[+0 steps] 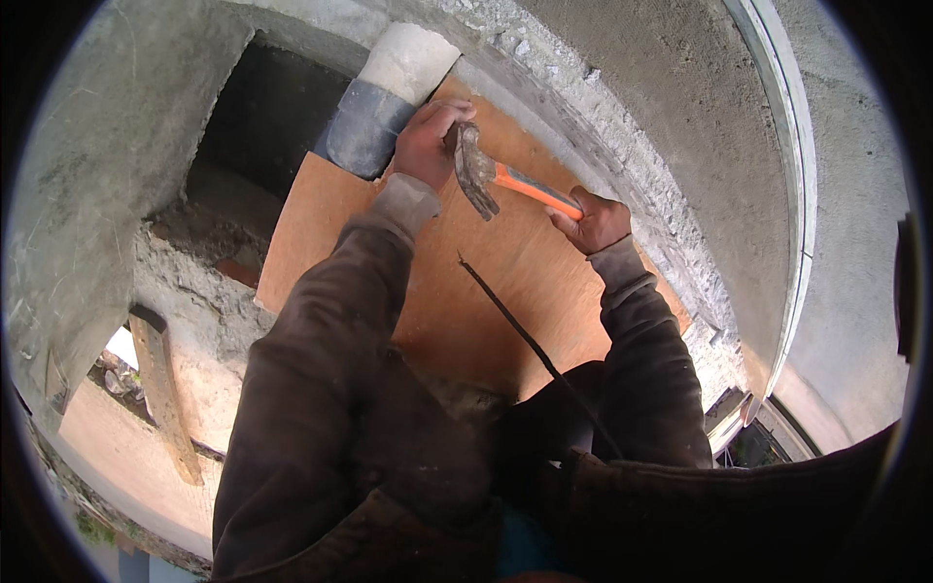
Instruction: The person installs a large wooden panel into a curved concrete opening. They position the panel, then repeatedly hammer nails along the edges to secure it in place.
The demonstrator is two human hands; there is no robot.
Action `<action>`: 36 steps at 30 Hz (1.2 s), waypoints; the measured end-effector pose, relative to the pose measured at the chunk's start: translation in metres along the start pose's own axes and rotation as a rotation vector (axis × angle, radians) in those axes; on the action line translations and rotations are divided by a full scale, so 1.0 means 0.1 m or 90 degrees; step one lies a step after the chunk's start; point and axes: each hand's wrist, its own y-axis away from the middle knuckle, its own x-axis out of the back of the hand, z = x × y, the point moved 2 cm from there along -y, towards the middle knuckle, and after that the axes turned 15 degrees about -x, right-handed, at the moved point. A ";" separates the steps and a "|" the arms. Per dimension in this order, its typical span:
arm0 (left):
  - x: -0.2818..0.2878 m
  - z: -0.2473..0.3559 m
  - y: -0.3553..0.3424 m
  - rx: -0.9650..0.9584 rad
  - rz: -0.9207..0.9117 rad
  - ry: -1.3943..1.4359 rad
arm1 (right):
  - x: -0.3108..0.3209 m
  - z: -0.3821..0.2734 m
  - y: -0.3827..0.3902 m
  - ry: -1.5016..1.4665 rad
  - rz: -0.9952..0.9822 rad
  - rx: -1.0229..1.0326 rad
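A claw hammer (533, 187) with an orange and grey handle and a worn metal head is in my right hand (599, 223), fingers wrapped round the handle's lower end. Its head is right beside the fingers of my left hand (426, 144), partly covering them. The left fingers are curled; what they hold, if anything, is hidden. Under both hands lies a tan plywood sheet (530, 291). Against the left hand's far side rests a capped pipe (374, 107), dark grey at its near end and pale cement-coloured beyond.
Left of the pipe opens a dark square recess (258, 126) in the concrete. A thin dark rod (510, 319) slants over the plywood toward my lap. Rough concrete (622, 136) borders the sheet on the right. A wooden strip (163, 389) leans at the lower left.
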 end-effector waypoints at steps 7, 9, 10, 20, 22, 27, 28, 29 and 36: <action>0.00 -0.04 0.02 0.035 -0.026 -0.036 | 0.00 0.00 -0.04 -0.064 -0.001 0.040; 0.01 0.00 0.01 0.001 -0.016 -0.039 | -0.05 -0.01 0.05 -0.018 0.001 -0.009; 0.02 0.00 0.02 0.013 -0.016 -0.026 | -0.06 -0.04 0.10 0.002 -0.003 -0.029; 0.12 0.18 0.25 -0.049 -0.204 -0.321 | 0.22 0.02 0.42 -0.098 0.061 0.000; 0.20 0.38 0.39 -0.057 -0.293 -0.399 | 0.23 0.07 0.37 -0.087 0.060 -0.001; 0.34 0.50 0.43 -0.016 -0.455 -0.484 | 0.20 -0.17 0.21 -0.171 0.025 0.034; 0.33 0.48 0.45 -0.018 -0.463 -0.481 | 0.23 -0.22 0.18 -0.197 0.031 0.080; 0.32 0.45 0.48 -0.020 -0.471 -0.478 | 0.26 -0.26 0.15 -0.222 0.038 0.126; 0.29 0.45 0.46 -0.006 -0.493 -0.446 | -0.06 0.08 -0.01 -0.099 -0.013 0.015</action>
